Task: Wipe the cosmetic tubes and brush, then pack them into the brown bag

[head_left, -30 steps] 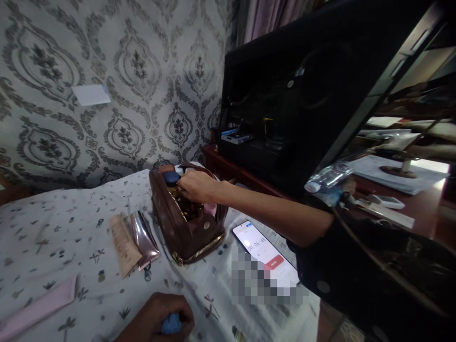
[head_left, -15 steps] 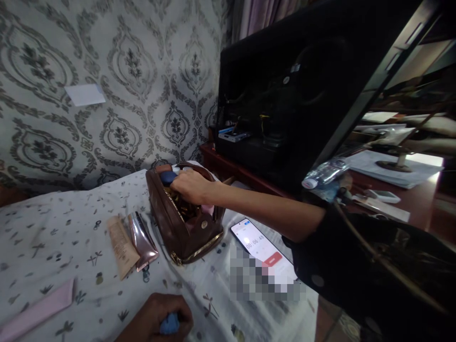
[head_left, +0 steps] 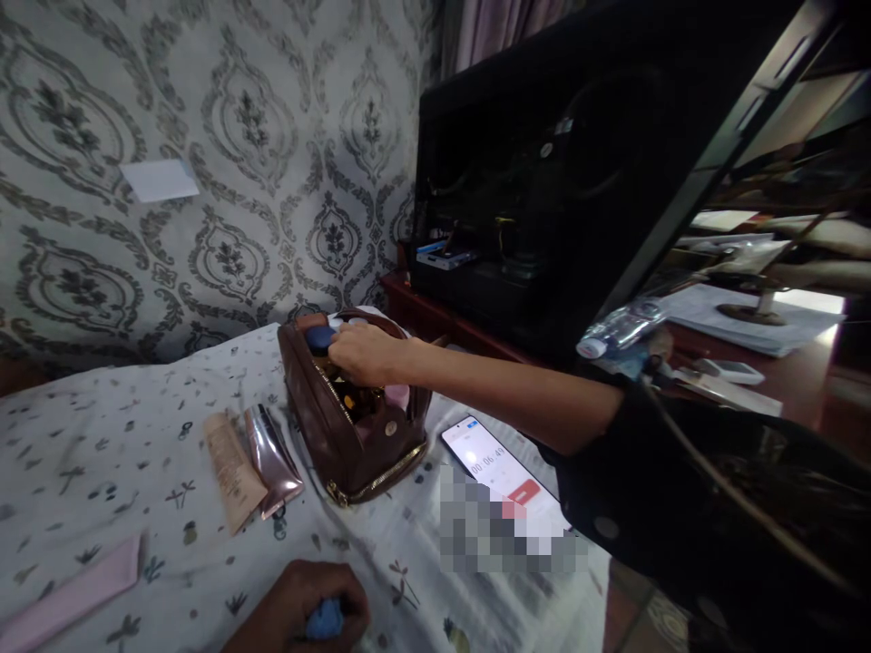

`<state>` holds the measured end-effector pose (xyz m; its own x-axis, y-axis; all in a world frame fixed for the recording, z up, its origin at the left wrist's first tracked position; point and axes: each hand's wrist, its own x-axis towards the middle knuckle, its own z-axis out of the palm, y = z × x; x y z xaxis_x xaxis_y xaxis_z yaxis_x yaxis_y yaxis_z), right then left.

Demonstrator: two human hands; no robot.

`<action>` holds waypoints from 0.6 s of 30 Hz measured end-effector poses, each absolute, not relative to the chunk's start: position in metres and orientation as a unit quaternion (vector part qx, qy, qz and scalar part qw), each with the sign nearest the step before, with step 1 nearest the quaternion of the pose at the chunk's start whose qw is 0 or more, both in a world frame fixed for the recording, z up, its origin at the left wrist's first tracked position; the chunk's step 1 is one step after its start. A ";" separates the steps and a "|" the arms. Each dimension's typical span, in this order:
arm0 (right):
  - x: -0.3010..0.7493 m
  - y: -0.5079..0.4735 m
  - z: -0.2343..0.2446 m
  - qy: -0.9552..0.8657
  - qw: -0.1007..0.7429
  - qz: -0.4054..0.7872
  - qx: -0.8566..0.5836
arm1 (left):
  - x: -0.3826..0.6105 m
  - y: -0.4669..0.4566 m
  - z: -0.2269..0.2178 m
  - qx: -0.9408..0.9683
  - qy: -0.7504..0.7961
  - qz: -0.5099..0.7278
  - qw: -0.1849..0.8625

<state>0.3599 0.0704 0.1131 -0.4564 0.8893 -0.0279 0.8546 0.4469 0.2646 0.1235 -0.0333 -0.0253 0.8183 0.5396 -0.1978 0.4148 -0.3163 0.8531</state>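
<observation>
My right hand (head_left: 367,354) reaches over the side of an open brown makeup bag (head_left: 371,476), fingers curled down inside it. Whatever the fingertips grip is hidden. Beside them in the bag are a dark blue round item (head_left: 319,339) and a pink item (head_left: 396,395), with small dark and gold pieces below. At the bottom edge, my left hand (head_left: 309,603) is closed around a small blue, crumpled-looking thing (head_left: 325,619). Left of the bag lie a beige tube (head_left: 231,472) and a shiny rose-metallic tube (head_left: 272,462).
A pink tube (head_left: 82,589) lies on the patterned sheet (head_left: 156,426) at lower left. A phone (head_left: 500,472) showing a timer rests right of the bag. Behind stands a large black television (head_left: 531,181); a plastic bottle (head_left: 622,326) and papers are at right.
My right hand shifts only slightly inside the bag, and the small pieces beneath it look rearranged. My left hand stays in place. The phone timer has advanced one second.
</observation>
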 end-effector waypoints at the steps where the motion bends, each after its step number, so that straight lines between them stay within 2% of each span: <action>1: 0.361 0.071 0.113 0.847 0.079 0.106 0.514 | 0.123 -0.033 -0.025 0.808 0.296 0.060 0.506; 18: 0.371 0.076 0.104 0.863 0.069 0.108 0.488 | 0.123 -0.030 -0.024 0.805 0.291 0.053 0.514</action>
